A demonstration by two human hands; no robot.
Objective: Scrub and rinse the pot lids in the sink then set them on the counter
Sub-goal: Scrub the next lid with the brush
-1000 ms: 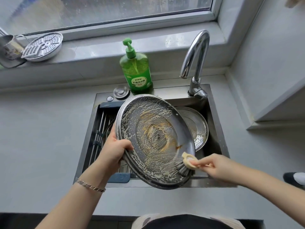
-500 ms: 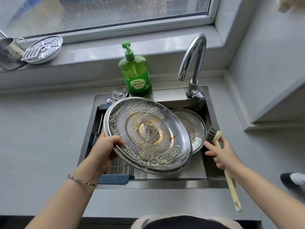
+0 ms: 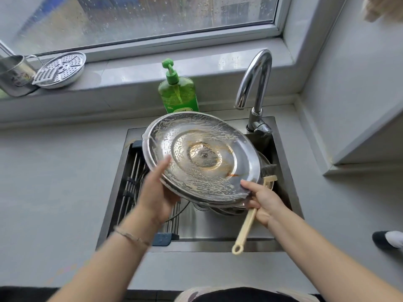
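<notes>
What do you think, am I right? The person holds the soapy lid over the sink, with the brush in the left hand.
Not quite. The brush is in the right hand, not the left, as the head view shows. The left hand grips the edge of the soapy lid over the sink.

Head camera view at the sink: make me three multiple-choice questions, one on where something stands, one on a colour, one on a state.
1. Where does the soap bottle stand? A on the window sill; B behind the sink, left of the faucet; C inside the sink.
2. What colour is the brush handle? A cream; B blue; C black.
3. How is the big lid? A dry; B soapy and held tilted; C flat on the counter.
Answers: B, it is at the sink's back rim; A, the handle is pale cream; B, suds coat it and the left hand holds it.
</notes>
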